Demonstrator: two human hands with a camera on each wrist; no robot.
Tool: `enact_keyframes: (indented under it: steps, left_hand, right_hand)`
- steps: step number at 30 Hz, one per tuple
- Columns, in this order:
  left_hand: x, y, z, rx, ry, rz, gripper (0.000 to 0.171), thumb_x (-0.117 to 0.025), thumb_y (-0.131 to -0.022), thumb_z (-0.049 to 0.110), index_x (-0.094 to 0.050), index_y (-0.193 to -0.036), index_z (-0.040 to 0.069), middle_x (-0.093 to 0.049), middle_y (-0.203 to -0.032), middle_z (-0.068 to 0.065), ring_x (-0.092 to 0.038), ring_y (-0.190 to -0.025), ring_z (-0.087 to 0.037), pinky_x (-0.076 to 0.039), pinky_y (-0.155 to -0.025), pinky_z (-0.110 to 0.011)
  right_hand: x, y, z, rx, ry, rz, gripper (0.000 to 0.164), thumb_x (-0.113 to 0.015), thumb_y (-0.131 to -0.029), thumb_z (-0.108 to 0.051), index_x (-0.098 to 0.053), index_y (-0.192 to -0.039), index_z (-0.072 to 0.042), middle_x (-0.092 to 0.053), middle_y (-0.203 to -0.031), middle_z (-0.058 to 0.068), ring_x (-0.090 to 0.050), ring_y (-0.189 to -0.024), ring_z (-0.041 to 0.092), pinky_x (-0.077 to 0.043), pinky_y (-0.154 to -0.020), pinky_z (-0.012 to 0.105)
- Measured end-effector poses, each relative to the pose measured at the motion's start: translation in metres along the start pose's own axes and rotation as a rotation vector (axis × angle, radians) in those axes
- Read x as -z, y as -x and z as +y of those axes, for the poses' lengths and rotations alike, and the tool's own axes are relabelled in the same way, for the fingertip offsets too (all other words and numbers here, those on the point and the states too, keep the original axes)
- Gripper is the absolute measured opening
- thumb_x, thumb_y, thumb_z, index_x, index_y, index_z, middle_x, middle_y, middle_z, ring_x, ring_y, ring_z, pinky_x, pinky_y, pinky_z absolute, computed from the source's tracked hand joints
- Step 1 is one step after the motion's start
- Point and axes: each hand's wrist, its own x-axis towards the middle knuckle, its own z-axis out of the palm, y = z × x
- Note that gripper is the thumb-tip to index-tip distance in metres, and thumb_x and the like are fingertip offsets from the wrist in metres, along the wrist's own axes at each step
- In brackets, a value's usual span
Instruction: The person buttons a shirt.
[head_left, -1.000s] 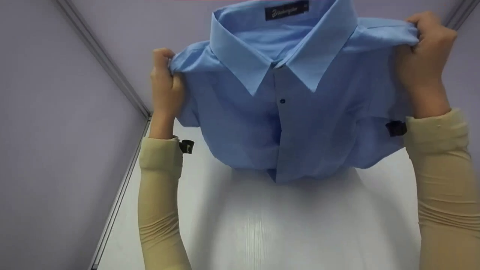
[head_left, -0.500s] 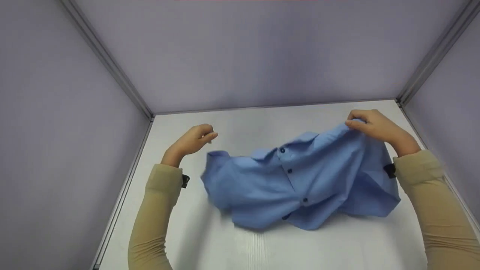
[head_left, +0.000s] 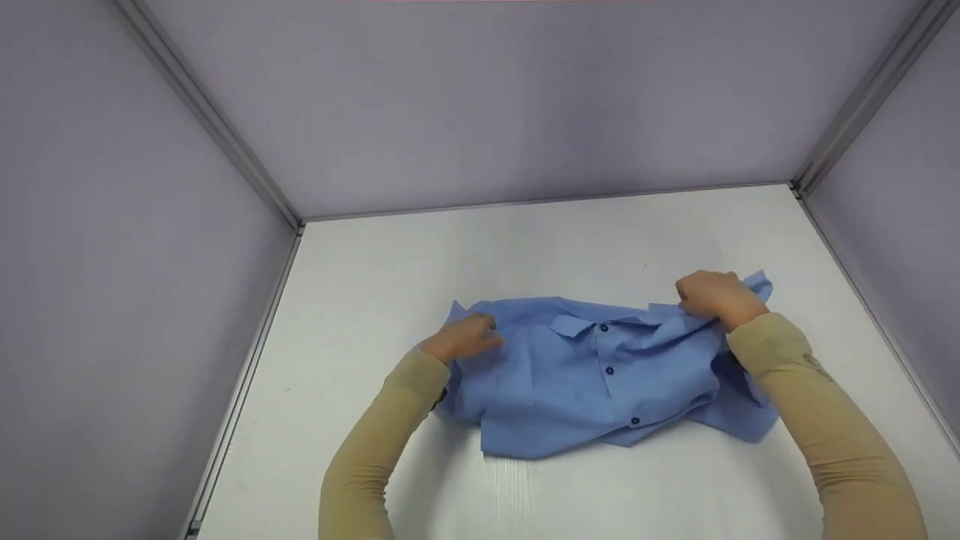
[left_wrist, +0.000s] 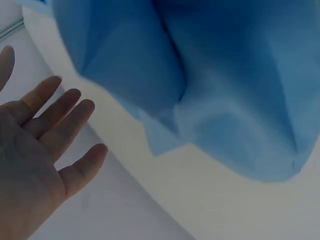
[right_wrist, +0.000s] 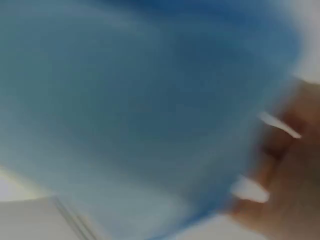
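Note:
A blue short-sleeved shirt lies crumpled on the white table, its dark buttons facing up and its collar toward the back wall. Over its left part is my left hand; in the left wrist view that hand has its fingers spread, apart from the blue cloth. At the shirt's right shoulder my right hand grips the fabric with curled fingers. The right wrist view is blurred: blue cloth fills most of it and partly hides the right hand's fingers.
The white table extends around the shirt on all sides. Grey-purple panels enclose it: a left wall, a back wall and a right wall, joined by metal corner strips.
The shirt has come down from being held up by both shoulders to lying on the table. My left hand let go and moved right over it; my right hand lowered with the cloth.

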Motion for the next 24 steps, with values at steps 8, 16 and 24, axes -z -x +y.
enact_keyframes:
  steps: [8, 16, 24]
  left_hand:
    - [-0.034, -0.02, 0.002, 0.164, -0.14, -0.035, 0.044, -0.038, -0.08, 0.038, -0.039, -0.108, 0.005, -0.047, -0.1, -0.008, -0.044, -0.093, -0.021, -0.034, -0.075, -0.034]
    - [-0.033, -0.01, -0.012, -0.003, 0.109, 0.084, 0.02, -0.041, -0.081, 0.031, -0.044, -0.079, 0.011, -0.044, -0.069, 0.002, -0.042, -0.064, -0.013, -0.035, -0.059, -0.028]
    - [0.014, 0.02, -0.018, -0.16, 0.131, 0.319, 0.019, -0.045, -0.078, 0.032, -0.047, -0.077, 0.013, -0.046, -0.064, 0.004, -0.043, -0.057, -0.009, -0.036, -0.054, -0.025]
  right_hand:
    - [-0.059, -0.02, 0.017, 0.017, -0.128, -0.149, 0.043, -0.046, -0.073, -0.046, -0.052, -0.077, -0.003, -0.049, -0.067, 0.005, -0.044, -0.058, 0.018, -0.032, -0.05, 0.032]
    - [-0.066, -0.007, 0.014, -0.005, -0.125, -0.228, 0.024, -0.057, -0.07, -0.027, -0.053, -0.073, -0.004, -0.047, -0.065, 0.001, -0.041, -0.057, 0.016, -0.033, -0.05, 0.031]
    - [-0.054, -0.003, 0.033, 0.127, -0.214, 0.094, 0.011, -0.048, -0.079, -0.018, -0.043, -0.075, -0.009, -0.043, -0.061, -0.002, -0.038, -0.052, 0.011, -0.03, -0.047, 0.026]
